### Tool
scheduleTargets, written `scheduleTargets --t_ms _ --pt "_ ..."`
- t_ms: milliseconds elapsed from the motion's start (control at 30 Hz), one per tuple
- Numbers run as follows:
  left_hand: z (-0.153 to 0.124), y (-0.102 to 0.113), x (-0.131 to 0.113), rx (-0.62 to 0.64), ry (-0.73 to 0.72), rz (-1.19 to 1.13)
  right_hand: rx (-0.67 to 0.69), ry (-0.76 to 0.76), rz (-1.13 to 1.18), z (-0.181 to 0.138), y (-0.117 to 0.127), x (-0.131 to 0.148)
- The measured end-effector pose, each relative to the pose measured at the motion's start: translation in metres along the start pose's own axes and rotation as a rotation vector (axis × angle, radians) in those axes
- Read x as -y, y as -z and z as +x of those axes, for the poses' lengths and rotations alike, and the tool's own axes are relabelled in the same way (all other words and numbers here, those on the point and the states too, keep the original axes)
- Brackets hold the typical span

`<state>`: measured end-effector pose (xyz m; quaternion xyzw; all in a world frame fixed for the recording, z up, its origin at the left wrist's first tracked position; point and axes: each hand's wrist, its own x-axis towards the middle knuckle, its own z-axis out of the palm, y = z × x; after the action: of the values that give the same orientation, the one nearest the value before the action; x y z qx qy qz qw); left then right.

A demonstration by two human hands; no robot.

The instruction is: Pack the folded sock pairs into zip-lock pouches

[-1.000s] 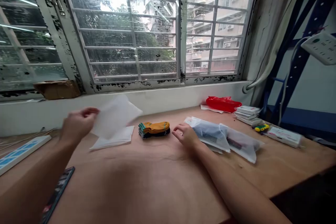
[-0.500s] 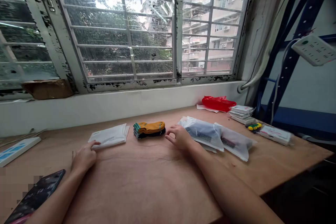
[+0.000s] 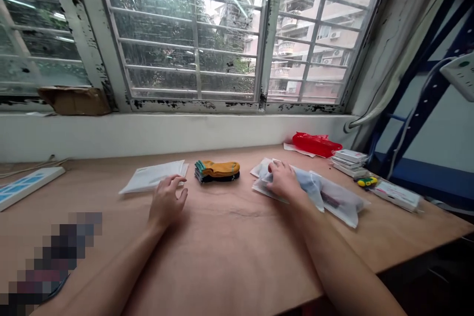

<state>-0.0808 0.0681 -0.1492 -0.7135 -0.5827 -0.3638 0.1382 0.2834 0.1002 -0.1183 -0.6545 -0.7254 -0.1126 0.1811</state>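
Head view, clear packet (image 3: pixel 313 186) under right hand (image 3: pixel 285 181)

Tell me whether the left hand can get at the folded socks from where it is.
Probably yes: the left hand is open just left of the folded socks, with only bare table between them.

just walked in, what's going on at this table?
One person works bare-handed at a wooden table by a window. The left hand lies open on the wood, its fingers right by a flat stack of white pouches, holding nothing. The right hand rests on a pile of clear plastic bags with dark contents; whether it grips one is unclear. A folded stack of socks, orange on top, sits between the hands, untouched.
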Motion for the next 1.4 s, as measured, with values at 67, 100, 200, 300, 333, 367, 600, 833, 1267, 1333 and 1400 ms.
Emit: scheduleTargets --t_ms 67,100,200,300,333,367,600,833,1267,1333,1400 --pt "-0.002 0.000 0.000 -0.016 -0.015 -0.030 -0.030 -0.026 0.002 0.002 0.007 0.000" --pt "-0.002 0.002 0.000 -0.023 -0.022 -0.046 -0.052 -0.048 -0.004 0.003 0.012 0.000" --pt "-0.001 0.008 -0.005 -0.030 -0.067 -0.088 -0.141 -0.054 -0.001 0.004 0.033 0.003" --pt "-0.006 0.015 -0.020 -0.015 -0.211 -0.164 -0.146 0.165 0.137 -0.003 0.053 0.017" --pt "-0.008 0.017 -0.026 -0.001 -0.277 -0.202 -0.114 0.297 0.199 -0.007 0.057 0.025" --pt "-0.011 0.018 -0.034 0.017 -0.342 -0.243 -0.074 0.443 0.255 -0.013 0.059 0.036" --pt "-0.021 0.021 -0.073 0.148 -0.461 -0.519 -0.011 0.934 0.313 -0.041 0.054 0.101" --pt "-0.008 0.025 -0.036 -0.163 -0.053 -0.548 -0.023 0.505 0.376 -0.023 0.041 0.071" --pt "-0.008 0.038 -0.064 -0.171 -0.548 -0.060 -0.129 0.555 0.940 -0.032 0.001 0.108" --pt "-0.010 0.035 -0.062 -0.181 -0.549 -0.079 -0.089 0.532 0.921 -0.032 0.000 0.109" --pt "-0.011 0.034 -0.058 -0.206 -0.550 -0.100 -0.076 0.477 0.920 -0.032 -0.002 0.108"
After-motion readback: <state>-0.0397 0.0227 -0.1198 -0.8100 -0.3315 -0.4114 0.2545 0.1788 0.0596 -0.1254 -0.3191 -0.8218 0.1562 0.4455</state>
